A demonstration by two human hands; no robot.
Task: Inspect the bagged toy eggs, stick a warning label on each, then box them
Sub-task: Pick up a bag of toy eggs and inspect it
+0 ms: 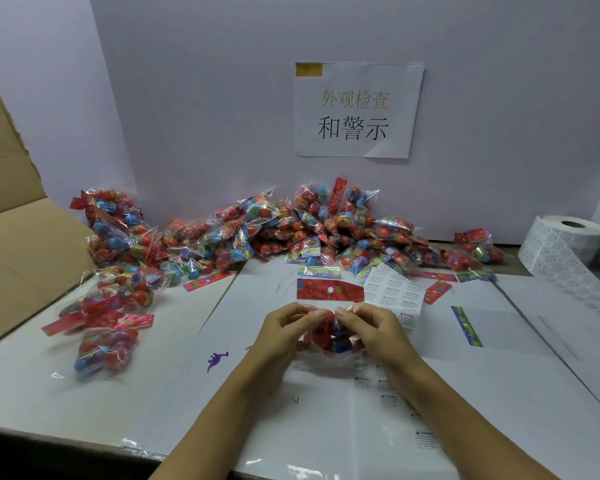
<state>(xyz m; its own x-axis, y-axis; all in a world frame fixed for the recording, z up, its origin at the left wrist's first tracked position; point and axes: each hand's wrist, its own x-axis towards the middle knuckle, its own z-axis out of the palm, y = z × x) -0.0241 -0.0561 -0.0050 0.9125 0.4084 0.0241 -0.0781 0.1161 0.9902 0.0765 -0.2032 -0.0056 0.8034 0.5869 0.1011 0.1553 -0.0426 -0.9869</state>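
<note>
Holding one bag of toy eggs (pixel 327 336) between them, the left hand (pixel 284 329) and right hand (pixel 374 329) pinch its clear plastic with curled fingers, red header card (pixel 329 290) pointing far.

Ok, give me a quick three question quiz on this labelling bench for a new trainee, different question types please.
1. True or false: both hands hold one bag of toy eggs.
2. Which side of the bench is the label roll on: A left, B right, C centre?
3. Fill in: the small loose toy on the white sheet is a purple ____.

Key: 1 true, left hand and right hand pinch it. 2 B. 3 dinosaur.
</note>
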